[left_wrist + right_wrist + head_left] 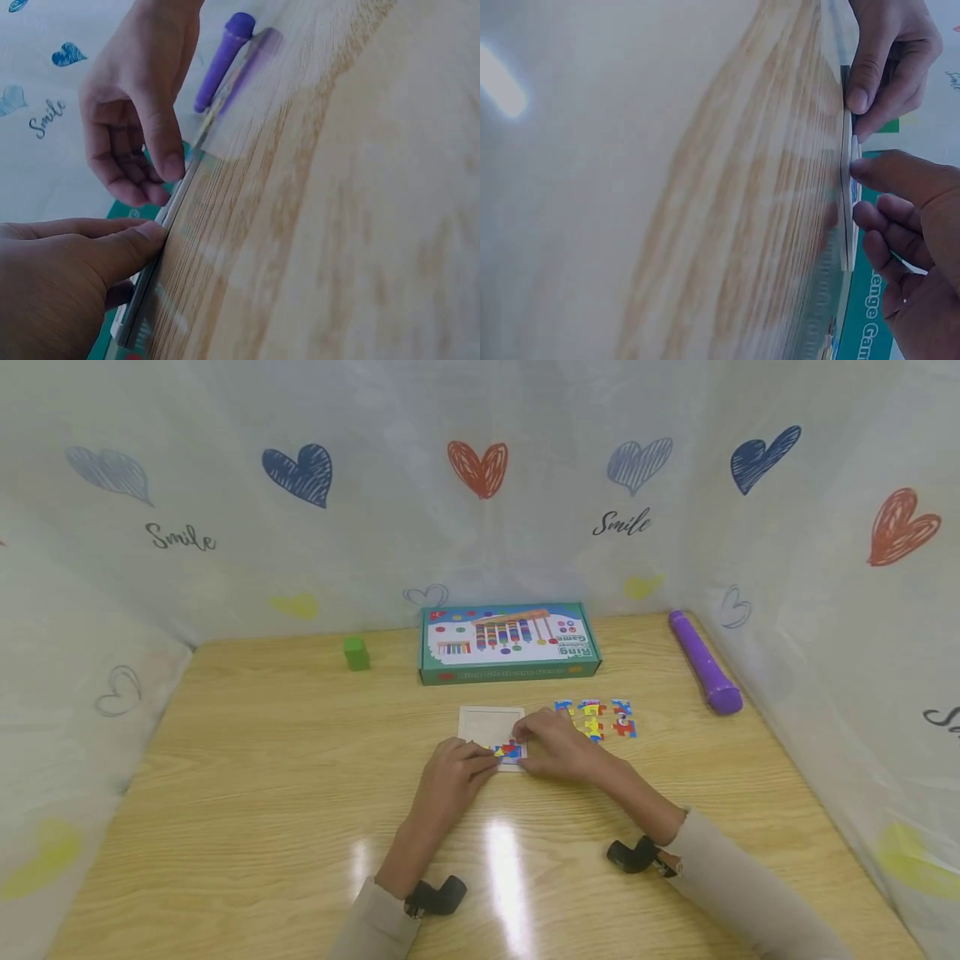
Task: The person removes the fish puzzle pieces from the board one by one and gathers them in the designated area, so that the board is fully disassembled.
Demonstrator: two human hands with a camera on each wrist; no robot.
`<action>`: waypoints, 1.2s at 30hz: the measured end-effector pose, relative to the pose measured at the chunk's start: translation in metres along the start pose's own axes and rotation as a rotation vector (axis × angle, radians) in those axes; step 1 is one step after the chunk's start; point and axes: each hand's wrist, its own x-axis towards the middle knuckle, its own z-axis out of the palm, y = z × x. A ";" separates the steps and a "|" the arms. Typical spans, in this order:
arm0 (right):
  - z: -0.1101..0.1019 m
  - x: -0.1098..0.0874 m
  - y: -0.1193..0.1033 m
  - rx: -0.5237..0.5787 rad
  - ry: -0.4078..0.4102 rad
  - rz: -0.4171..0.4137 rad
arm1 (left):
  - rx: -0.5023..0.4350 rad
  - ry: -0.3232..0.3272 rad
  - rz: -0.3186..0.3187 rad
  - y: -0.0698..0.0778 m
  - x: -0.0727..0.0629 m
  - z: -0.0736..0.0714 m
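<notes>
The near-square puzzle frame [491, 727] lay flat mid-table, squared to the viewer, colourful pieces [512, 751] along its near side; there the left hand's [452, 777] thumb and fingers came close together; the right hand [558, 746], fingers bent, hid part of the loose pieces [592, 727]; whether either pinched, I couldn't tell; beyond were a game box [510, 645], green block [356, 653] and purple microphone [705, 664].

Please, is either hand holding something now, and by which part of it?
It cannot be told: the left hand is at the near edge of the puzzle tray, the right hand at its right side, but any grip is unclear.
</notes>
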 end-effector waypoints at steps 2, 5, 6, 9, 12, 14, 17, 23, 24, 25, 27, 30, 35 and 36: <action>0.000 0.000 -0.001 -0.029 -0.009 -0.005 | -0.007 -0.012 -0.010 0.001 0.000 -0.001; 0.000 0.001 -0.002 -0.063 -0.025 -0.019 | -0.014 -0.021 -0.024 0.001 0.000 -0.001; 0.000 0.002 -0.002 -0.070 -0.030 -0.025 | -0.015 -0.023 -0.027 0.002 0.000 -0.001; 0.001 0.002 -0.003 -0.085 -0.038 -0.042 | -0.013 -0.017 -0.026 0.001 0.000 0.000; 0.002 0.002 -0.002 -0.089 -0.035 -0.049 | -0.009 -0.012 -0.017 0.000 -0.001 0.002; 0.003 0.002 -0.002 -0.085 -0.029 -0.050 | -0.007 -0.011 -0.011 -0.001 -0.001 0.002; 0.004 0.001 -0.001 -0.089 -0.015 -0.062 | -0.004 -0.015 -0.009 0.000 0.000 0.002; 0.004 0.001 -0.001 -0.107 -0.004 -0.094 | -0.009 -0.030 -0.024 0.001 0.000 0.001; 0.003 0.001 -0.001 -0.109 -0.002 -0.098 | -0.009 -0.031 -0.025 0.001 0.000 0.001; 0.003 0.000 -0.001 -0.113 -0.001 -0.099 | -0.012 -0.030 -0.027 0.001 0.000 0.001; 0.001 -0.001 0.000 -0.121 0.004 -0.099 | -0.006 -0.030 -0.024 0.001 0.000 0.001; -0.001 -0.002 0.001 -0.128 0.008 -0.094 | -0.009 -0.019 -0.017 0.001 0.001 0.002; -0.004 -0.004 0.001 -0.136 0.016 -0.076 | -0.009 0.000 -0.013 0.000 -0.001 0.002; -0.005 -0.005 0.001 -0.135 0.020 -0.077 | -0.011 0.004 -0.013 -0.001 -0.001 0.003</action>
